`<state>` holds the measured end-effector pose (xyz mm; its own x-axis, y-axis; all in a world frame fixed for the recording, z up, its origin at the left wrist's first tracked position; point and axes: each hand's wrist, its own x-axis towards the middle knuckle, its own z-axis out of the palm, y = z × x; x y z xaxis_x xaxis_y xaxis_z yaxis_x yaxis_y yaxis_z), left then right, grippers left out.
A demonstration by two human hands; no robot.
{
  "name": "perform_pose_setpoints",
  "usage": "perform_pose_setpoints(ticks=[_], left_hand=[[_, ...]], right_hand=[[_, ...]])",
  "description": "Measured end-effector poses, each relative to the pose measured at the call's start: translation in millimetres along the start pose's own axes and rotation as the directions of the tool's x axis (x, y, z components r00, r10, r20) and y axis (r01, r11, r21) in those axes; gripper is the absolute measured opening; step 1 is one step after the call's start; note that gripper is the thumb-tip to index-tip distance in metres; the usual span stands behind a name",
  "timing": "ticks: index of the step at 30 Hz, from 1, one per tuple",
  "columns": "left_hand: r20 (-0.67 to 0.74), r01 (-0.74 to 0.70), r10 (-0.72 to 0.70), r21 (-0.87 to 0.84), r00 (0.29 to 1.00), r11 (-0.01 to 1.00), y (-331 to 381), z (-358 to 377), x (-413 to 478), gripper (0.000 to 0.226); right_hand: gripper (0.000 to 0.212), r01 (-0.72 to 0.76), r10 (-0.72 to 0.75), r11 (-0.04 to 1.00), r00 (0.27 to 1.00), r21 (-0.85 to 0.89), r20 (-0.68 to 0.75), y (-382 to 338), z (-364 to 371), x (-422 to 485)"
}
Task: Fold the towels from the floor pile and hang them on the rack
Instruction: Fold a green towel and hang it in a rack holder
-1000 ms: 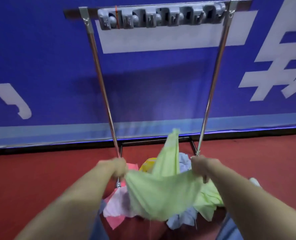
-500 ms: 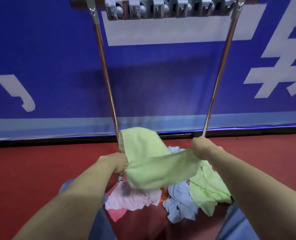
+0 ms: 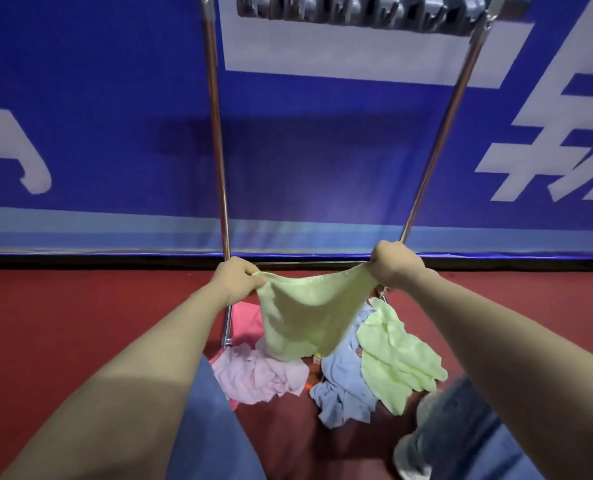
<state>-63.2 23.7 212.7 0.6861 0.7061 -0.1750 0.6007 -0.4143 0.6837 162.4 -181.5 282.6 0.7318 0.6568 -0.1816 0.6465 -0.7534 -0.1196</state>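
Observation:
A light green towel hangs stretched between my two hands, sagging in the middle. My left hand grips its left top corner and my right hand grips the right one. Below it on the red floor lies the pile: a pink towel, a light blue towel and another green towel. The metal rack stands just behind the pile, its two shiny posts rising to a top bar with grey clips. No towel hangs on the rack.
A blue banner wall with white lettering runs behind the rack. The red floor spreads to both sides. My jeans-clad knees and a grey shoe are close to the pile.
The green towel was doubled over and is now pulled out flat between my hands. Both hands have risen and moved apart. The view has come closer to the rack.

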Motion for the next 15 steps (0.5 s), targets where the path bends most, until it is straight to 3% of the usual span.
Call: perform_pose_setpoints(ticks=[4,9,15], left_hand=[[0.027,0.010,-0.007,-0.116,1.000,0.993,2,15,3,0.025],[0.069,0.060,-0.049,-0.166,0.996,0.984,-1,42,25,0.021],[0.082,0.114,-0.099,-0.201,0.992,0.973,-17,92,62,0.031]], right_hand=[[0.016,-0.019,0.016,0.996,0.999,0.089,0.029,-20,13,8],[0.024,-0.025,-0.003,0.948,0.996,0.318,0.086,-35,53,38],[0.025,-0.155,0.022,0.708,0.980,0.689,0.198,-43,121,77]])
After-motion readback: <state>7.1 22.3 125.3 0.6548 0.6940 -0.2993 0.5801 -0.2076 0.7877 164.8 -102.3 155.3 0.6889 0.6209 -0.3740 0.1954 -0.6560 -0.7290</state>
